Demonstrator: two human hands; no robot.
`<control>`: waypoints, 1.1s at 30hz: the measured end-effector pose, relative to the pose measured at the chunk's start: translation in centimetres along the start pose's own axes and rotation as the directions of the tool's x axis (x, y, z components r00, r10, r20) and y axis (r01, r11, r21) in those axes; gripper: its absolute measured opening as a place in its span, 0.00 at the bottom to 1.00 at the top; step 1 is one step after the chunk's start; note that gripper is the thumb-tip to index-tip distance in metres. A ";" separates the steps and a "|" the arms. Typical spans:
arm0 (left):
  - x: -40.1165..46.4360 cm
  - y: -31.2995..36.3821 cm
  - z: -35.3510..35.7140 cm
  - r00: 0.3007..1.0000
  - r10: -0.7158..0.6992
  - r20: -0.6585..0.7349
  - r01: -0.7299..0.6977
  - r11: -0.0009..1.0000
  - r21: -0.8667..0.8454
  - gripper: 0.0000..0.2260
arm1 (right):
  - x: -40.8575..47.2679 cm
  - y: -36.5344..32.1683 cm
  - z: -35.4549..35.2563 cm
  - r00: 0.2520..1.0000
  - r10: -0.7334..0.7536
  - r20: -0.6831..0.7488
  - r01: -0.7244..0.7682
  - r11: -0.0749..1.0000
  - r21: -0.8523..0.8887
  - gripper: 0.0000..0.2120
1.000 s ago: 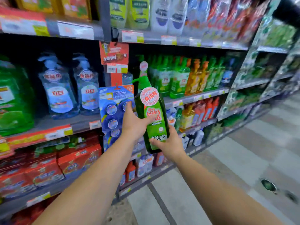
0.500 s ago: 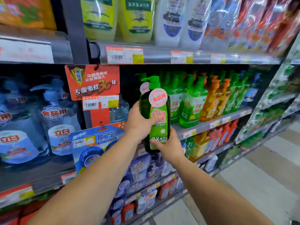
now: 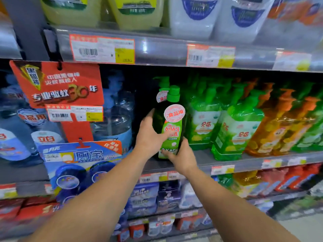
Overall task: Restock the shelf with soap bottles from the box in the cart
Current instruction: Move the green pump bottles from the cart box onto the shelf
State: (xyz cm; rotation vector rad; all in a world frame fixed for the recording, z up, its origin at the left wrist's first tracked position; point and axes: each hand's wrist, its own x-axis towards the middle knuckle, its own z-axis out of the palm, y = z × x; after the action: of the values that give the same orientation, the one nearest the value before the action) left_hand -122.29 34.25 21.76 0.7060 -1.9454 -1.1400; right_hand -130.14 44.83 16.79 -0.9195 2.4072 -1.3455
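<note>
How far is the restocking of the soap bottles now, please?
Done: one matching dark green bottle already stands behind on the shelf. In hand: left hand and right hand hold the green soap bottle at the shelf, beside the lighter green bottles. Left: letting go; the cart is out of view.

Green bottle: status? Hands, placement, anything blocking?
Left hand on the side of the green bottle, right hand at its base. Bottle upright at shelf front, beside light-green bottles. Another dark bottle right behind. Nothing blocking.
</note>
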 end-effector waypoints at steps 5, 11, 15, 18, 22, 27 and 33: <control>0.4 -0.3 0.2 1.000 -0.023 0.010 0.023 0.999 0.044 0.42 | 1.9 0.7 0.0 0.997 -0.043 0.061 0.045 0.998 -0.034 0.32; 0.9 -1.0 0.5 0.997 -0.063 -0.035 0.064 0.998 0.023 0.31 | 3.2 0.5 0.4 0.995 -0.055 0.088 0.060 0.997 -0.050 0.28; 1.6 -1.4 0.6 0.993 -0.097 -0.062 0.101 0.994 0.051 0.28 | 4.0 0.3 0.6 0.991 -0.067 0.115 0.078 0.992 -0.095 0.25; 2.1 -1.4 1.0 0.991 -0.109 -0.071 0.114 0.992 0.056 0.30 | 4.8 0.2 0.5 0.988 -0.069 0.140 0.083 0.992 -0.093 0.25; 2.5 -1.2 1.6 0.989 -0.105 -0.109 0.113 0.990 0.078 0.31 | 5.7 0.0 0.2 0.984 -0.067 0.166 0.078 0.995 -0.061 0.24; 2.6 -1.3 2.0 0.978 -0.169 -0.120 0.180 0.980 0.086 0.28 | 6.3 -0.4 0.1 0.981 -0.044 0.188 0.062 0.994 -0.088 0.26; -0.6 -1.2 1.2 0.960 -0.270 -0.070 0.275 0.957 0.090 0.30 | 3.7 -1.1 -0.5 0.988 -0.002 0.157 0.021 0.993 -0.118 0.25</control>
State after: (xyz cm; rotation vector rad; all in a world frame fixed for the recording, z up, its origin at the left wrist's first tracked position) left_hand -122.79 34.72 20.09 1.0759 -1.9070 -1.1768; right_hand -132.80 42.46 18.39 -1.0300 2.3858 -1.0984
